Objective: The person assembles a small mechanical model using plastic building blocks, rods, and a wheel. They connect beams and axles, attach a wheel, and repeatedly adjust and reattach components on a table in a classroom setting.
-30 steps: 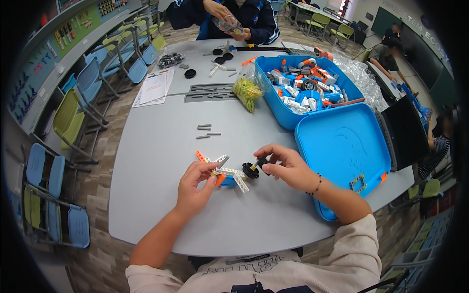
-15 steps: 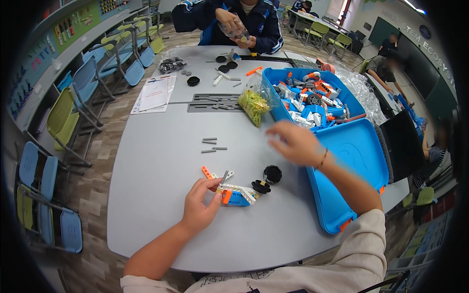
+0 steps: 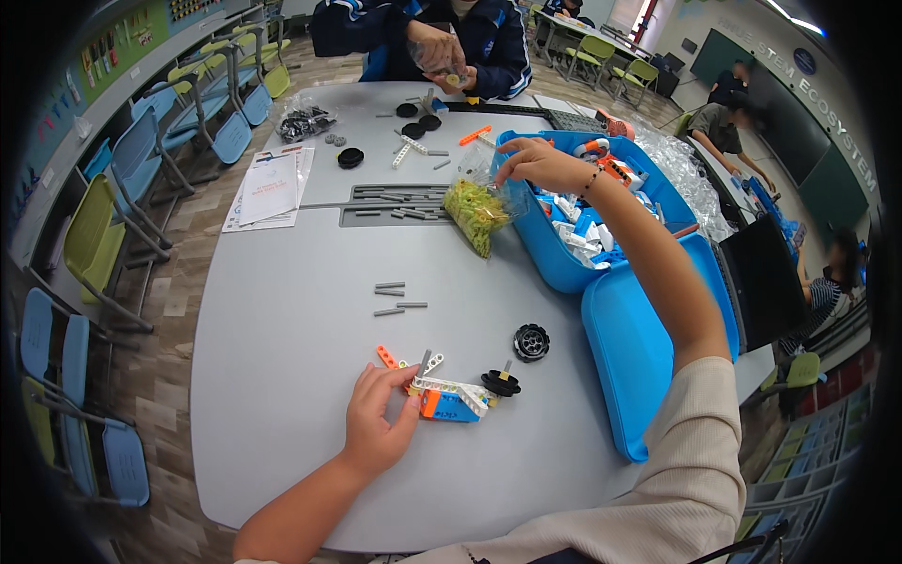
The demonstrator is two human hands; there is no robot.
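Note:
My left hand (image 3: 379, 416) grips the left end of a building-brick model (image 3: 456, 400) made of white beams, a blue block and orange parts. A grey axle stands up from it beside my fingertips. A black wheel (image 3: 501, 382) sits at the model's right end with a short pin sticking up. My right hand (image 3: 550, 167) is stretched over the near left edge of the blue box (image 3: 545, 242). Its bent fingers are apart, their tips at the plastic mouth of a clear bag (image 3: 476, 218) of yellow-green pieces. Another black wheel (image 3: 532, 342) lies on the table, beyond the model.
Several grey axles (image 3: 389, 298) lie mid-table; more fill a grey tray (image 3: 390, 214). The box's blue lid (image 3: 611, 376) lies at right, near a dark laptop (image 3: 766, 282). Papers (image 3: 268, 188) lie far left. Across the table another person (image 3: 442, 47) handles a clear bag.
My right hand has moved away from me, from above the table to the bag of yellow-green pieces. The loose wheel now lies flat, apart from the model. My left hand keeps its hold.

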